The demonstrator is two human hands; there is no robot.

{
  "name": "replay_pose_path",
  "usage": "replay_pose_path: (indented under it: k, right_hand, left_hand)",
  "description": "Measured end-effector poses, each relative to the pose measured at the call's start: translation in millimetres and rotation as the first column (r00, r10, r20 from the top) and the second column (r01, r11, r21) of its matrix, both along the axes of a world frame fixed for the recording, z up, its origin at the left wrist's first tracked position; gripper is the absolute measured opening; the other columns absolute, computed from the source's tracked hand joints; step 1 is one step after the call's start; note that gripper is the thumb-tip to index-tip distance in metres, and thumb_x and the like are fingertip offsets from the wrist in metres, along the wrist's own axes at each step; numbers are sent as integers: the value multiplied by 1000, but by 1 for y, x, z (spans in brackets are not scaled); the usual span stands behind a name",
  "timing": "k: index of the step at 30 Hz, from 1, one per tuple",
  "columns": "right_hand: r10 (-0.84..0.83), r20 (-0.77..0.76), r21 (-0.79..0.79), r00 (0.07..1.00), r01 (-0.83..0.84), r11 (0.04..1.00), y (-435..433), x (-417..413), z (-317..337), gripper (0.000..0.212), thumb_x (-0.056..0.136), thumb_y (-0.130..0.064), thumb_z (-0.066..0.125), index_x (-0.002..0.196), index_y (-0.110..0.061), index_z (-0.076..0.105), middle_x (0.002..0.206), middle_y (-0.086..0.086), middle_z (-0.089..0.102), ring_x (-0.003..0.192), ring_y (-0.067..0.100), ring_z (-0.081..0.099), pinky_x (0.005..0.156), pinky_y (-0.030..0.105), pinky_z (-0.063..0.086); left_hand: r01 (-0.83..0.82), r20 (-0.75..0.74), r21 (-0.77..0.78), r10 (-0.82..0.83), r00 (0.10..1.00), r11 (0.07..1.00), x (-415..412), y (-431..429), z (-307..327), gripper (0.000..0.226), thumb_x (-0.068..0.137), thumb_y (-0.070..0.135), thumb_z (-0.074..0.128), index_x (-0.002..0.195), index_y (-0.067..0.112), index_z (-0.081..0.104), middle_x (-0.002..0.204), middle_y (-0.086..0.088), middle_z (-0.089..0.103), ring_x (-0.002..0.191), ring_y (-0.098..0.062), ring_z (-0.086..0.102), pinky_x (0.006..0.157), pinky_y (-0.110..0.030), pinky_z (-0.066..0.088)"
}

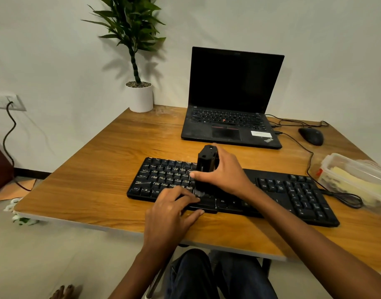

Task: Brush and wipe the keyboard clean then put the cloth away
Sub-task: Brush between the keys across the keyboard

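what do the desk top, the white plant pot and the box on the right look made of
Desk top: wood or wood-look laminate, brown grain lines, slight sheen; the pale edge band hints at laminate.
Plant pot: smooth matte white, ceramic or plastic, cannot tell.
Box: clear plastic, since its pale contents show through the walls.

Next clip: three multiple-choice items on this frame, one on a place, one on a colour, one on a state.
1. The mouse lies where from the laptop? A left B right C in front
2. The pot is: A white B black C red
3. The right hand: A lies flat B grips the brush C holds a cloth
Answers: B, it lies past the laptop's right edge; A, the pot is white; B, it curls round the brush standing on the keyboard.
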State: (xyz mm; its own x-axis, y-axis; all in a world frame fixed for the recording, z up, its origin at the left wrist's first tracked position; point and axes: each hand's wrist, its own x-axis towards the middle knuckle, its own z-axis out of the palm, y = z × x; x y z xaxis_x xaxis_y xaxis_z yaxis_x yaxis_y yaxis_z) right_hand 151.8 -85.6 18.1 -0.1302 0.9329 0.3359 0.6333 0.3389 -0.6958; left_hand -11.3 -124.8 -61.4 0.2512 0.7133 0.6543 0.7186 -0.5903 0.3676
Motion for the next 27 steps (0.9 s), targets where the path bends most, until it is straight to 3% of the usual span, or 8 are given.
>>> replay_pose_path:
  k: [4, 8, 12, 16, 19, 24, 27]
  right_hand:
    - [-54, 8, 65, 998, 54, 996, 5, 4, 5, 45, 66, -38, 81, 91, -20, 48, 79, -15, 52, 72, -2, 50, 62, 14, 41]
    - [14, 5, 6, 1000, -14, 1000, -1, 2, -4, 45, 66, -36, 81, 92, -24, 46, 82, -17, 51, 74, -5, 48, 63, 5, 40]
    - [-88, -15, 71, 996, 89, 994, 7, 10, 2, 46, 66, -39, 80, 93, -22, 47, 82, -17, 52, 75, -4, 49, 63, 10, 41]
    - [58, -40, -47, 998, -60, 997, 4, 10, -3, 40, 65, -35, 81, 84, -30, 46, 82, -14, 53, 73, -2, 50, 61, 6, 40]
    - [-6, -46, -26, 999, 5, 1000, 22, 21, 0, 43, 66, -32, 81, 92, -25, 47, 85, -15, 54, 75, -3, 51, 59, 3, 39]
    - [-117, -34, 46, 993, 119, 992, 48, 30, 10, 48, 69, -32, 80, 100, -18, 46, 84, -11, 56, 73, 15, 62, 54, 18, 52]
    - [-16, -145, -21, 989, 13, 1000, 33, 24, 16, 46, 69, -34, 80, 99, -19, 48, 87, -7, 57, 74, 11, 62, 55, 21, 53]
  left_hand:
    - [7, 12, -5, -7, 1000, 1000, 0, -1, 1, 28, 63, 38, 84, 86, 28, 72, 89, 15, 62, 87, -2, 48, 51, -21, 46]
    - [5, 9, 12, -5, 1000, 1000, -1, -1, 1, 26, 66, 42, 81, 86, 28, 71, 89, 15, 62, 86, -1, 48, 50, -20, 45]
    - [-4, 9, -6, 4, 1000, 1000, -1, -2, 1, 25, 66, 42, 81, 86, 30, 71, 89, 17, 62, 86, 0, 47, 49, -19, 44]
    - [-4, 6, 3, 4, 1000, 1000, 0, -1, 1, 25, 65, 44, 79, 85, 29, 71, 88, 16, 62, 86, -2, 47, 50, -19, 44]
    - [-7, 6, -14, 7, 1000, 1000, 0, -2, 2, 27, 63, 40, 83, 84, 30, 71, 88, 17, 62, 86, -1, 47, 48, -21, 45]
    - [-4, 8, -18, 5, 1000, 1000, -1, -2, 2, 26, 64, 42, 83, 84, 32, 71, 89, 19, 61, 85, -1, 48, 47, -20, 45]
    - [-5, 10, -2, 5, 1000, 1000, -2, -1, 0, 23, 72, 51, 67, 85, 33, 70, 89, 19, 60, 86, 0, 47, 48, -20, 45]
